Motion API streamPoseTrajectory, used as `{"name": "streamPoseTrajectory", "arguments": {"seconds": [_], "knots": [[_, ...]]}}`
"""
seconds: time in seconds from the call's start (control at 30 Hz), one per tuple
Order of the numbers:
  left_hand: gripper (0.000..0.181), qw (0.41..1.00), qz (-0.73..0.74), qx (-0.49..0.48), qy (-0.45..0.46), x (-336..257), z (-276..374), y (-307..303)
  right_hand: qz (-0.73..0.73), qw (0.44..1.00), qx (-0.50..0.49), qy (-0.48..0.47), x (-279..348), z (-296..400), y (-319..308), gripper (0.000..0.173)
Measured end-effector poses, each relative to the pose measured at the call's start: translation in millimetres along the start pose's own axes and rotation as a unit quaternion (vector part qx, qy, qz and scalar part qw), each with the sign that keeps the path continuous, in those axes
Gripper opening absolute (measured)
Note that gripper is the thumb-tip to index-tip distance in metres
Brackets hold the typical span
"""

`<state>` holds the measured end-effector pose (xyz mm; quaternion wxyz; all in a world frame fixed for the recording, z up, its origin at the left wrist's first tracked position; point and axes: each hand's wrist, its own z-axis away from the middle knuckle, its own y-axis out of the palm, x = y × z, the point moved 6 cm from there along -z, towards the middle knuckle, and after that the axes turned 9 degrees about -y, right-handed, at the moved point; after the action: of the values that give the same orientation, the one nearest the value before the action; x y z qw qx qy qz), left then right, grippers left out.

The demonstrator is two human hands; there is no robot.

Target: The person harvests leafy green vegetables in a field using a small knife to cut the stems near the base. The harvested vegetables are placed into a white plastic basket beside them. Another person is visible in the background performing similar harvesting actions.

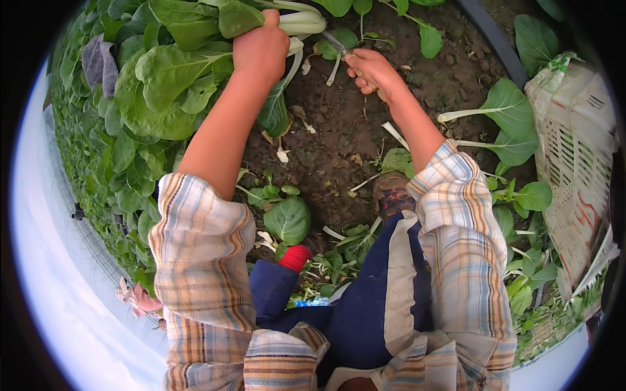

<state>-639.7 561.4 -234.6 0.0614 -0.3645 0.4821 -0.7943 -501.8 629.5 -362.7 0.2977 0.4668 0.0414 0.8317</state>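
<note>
My left hand [262, 48] is closed around the pale stalks of a leafy green [195, 22], probably bok choy, at the top left. The plant's white base [304, 22] points right, toward my right hand [372, 73]. That hand grips a knife [334, 42] by its handle, with the thin metal blade reaching up and left so that its tip lies close beside the base. Whether the tip touches it I cannot tell. Below my left hand hang more broad green leaves [164, 78], and a trimmed leaf [335, 58] lies on the soil under the blade.
Dense leafy plants [129, 171] fill the left side. A perforated pale plastic crate [572, 137] stands at the right. A dark hose or strip [494, 39] crosses the upper right. Loose leaves [511, 110] lie on brown soil [332, 146] around my shoe [393, 195].
</note>
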Motion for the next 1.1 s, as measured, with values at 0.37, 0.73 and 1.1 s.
{"name": "streamPoseTrajectory", "arguments": {"seconds": [0.37,0.73,1.1], "knots": [[0.036,0.907,0.354,-0.206,-0.093,53.5,197.0,-119.7,0.001,0.931,-0.127,-0.343,58.3,184.1,1.6,0.054],[0.039,0.824,0.382,-0.371,-0.195,86.9,444.4,-228.5,0.228,0.770,0.006,-0.595,202.7,388.6,148.8,0.048],[0.034,0.768,0.526,-0.354,-0.091,91.3,609.3,-246.2,0.221,0.834,0.088,-0.498,216.4,493.4,144.7,0.048]]}}
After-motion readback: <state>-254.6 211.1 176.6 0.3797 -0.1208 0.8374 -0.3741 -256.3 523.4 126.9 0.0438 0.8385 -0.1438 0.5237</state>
